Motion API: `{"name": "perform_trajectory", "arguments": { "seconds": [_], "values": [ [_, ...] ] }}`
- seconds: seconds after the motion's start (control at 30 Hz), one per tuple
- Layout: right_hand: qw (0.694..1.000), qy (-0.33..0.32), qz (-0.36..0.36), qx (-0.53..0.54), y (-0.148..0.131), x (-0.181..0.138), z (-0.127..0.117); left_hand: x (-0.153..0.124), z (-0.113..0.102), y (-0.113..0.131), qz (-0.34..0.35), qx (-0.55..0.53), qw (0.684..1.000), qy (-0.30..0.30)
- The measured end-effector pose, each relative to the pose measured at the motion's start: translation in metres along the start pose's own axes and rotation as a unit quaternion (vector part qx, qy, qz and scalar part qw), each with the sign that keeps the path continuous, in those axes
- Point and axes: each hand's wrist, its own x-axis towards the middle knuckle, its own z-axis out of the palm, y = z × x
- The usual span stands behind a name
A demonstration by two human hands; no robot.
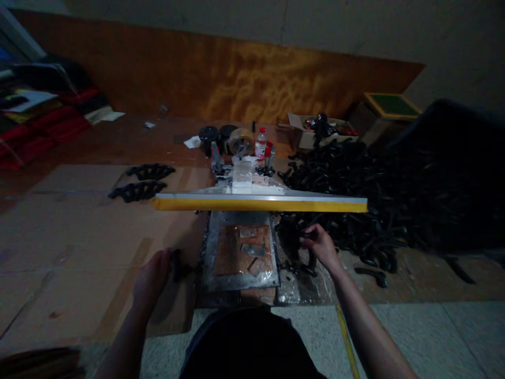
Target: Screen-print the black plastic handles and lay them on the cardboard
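Observation:
My left hand (pixel 152 279) is closed around one end of a black curved handle-like part (pixel 178 267), over cardboard left of the metal plate. On the other side, my right hand (pixel 322 247) pinches another dark curved part (pixel 311 260); it blends with black parts below, so its outline is unclear. Between the hands lies a metal plate (pixel 242 281) with brown cardboard and small rectangular pieces (pixel 252 249) taped under clear film. Above the plate's far end, a wide frame with a yellow front edge (pixel 260 204) stands raised.
A large heap of black curved parts (pixel 335 171) fills the right side. Two rows of black parts (pixel 142 190) lie on the left cardboard (pixel 79 226). Behind the frame stand a red-capped bottle (pixel 261 143), tape roll (pixel 241 142) and black jars (pixel 209 138). An open carton (pixel 303 138) sits back right.

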Motion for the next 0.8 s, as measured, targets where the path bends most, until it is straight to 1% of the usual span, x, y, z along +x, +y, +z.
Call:
{"name": "perform_trajectory", "arguments": {
  "seconds": [0.07, 0.17, 0.23, 0.3, 0.37, 0.43, 0.47, 0.53, 0.57, 0.6, 0.63, 0.67, 0.7, 0.73, 0.8],
  "values": [
    [0.997, -0.019, -0.03, 0.065, -0.01, -0.005, 0.038, 0.006, -0.015, 0.024, -0.018, -0.053, 0.998, 0.001],
    [0.987, -0.062, -0.06, 0.133, -0.021, -0.011, 0.094, 0.014, -0.038, 0.067, 0.003, -0.172, 0.985, 0.015],
    [0.986, -0.064, -0.079, 0.135, -0.02, -0.014, 0.122, 0.019, -0.052, 0.091, 0.031, -0.247, 0.968, 0.033],
    [0.988, -0.058, -0.121, 0.072, -0.013, -0.016, 0.137, 0.024, -0.062, 0.108, 0.048, -0.307, 0.949, 0.056],
    [0.978, -0.08, -0.183, -0.052, -0.004, -0.019, 0.138, 0.028, -0.071, 0.119, 0.05, -0.348, 0.933, 0.075],
    [0.944, -0.112, -0.242, -0.193, -0.001, -0.025, 0.132, 0.031, -0.081, 0.129, 0.054, -0.395, 0.913, 0.089],
    [0.923, -0.116, -0.263, -0.257, -0.002, -0.028, 0.129, 0.032, -0.086, 0.134, 0.065, -0.43, 0.895, 0.098],
    [0.882, -0.106, -0.293, -0.353, -0.009, -0.034, 0.128, 0.031, -0.099, 0.147, 0.103, -0.506, 0.849, 0.113],
    [0.867, -0.102, -0.305, -0.38, -0.013, -0.036, 0.13, 0.029, -0.106, 0.155, 0.123, -0.538, 0.826, 0.115],
    [0.858, -0.102, -0.316, -0.392, -0.018, -0.037, 0.133, 0.028, -0.112, 0.162, 0.138, -0.559, 0.81, 0.112],
    [0.855, -0.103, -0.326, -0.39, -0.022, -0.036, 0.135, 0.027, -0.117, 0.168, 0.146, -0.569, 0.803, 0.104],
    [0.857, -0.105, -0.334, -0.378, -0.024, -0.033, 0.137, 0.025, -0.12, 0.171, 0.147, -0.569, 0.804, 0.091],
    [0.865, -0.098, -0.335, -0.36, -0.025, -0.029, 0.135, 0.023, -0.122, 0.173, 0.143, -0.565, 0.809, 0.077],
    [0.881, -0.082, -0.326, -0.334, -0.024, -0.022, 0.13, 0.021, -0.121, 0.171, 0.139, -0.559, 0.815, 0.063],
    [0.916, -0.043, -0.291, -0.272, -0.019, -0.002, 0.11, 0.013, -0.112, 0.159, 0.131, -0.536, 0.833, 0.036]
  ]
}}
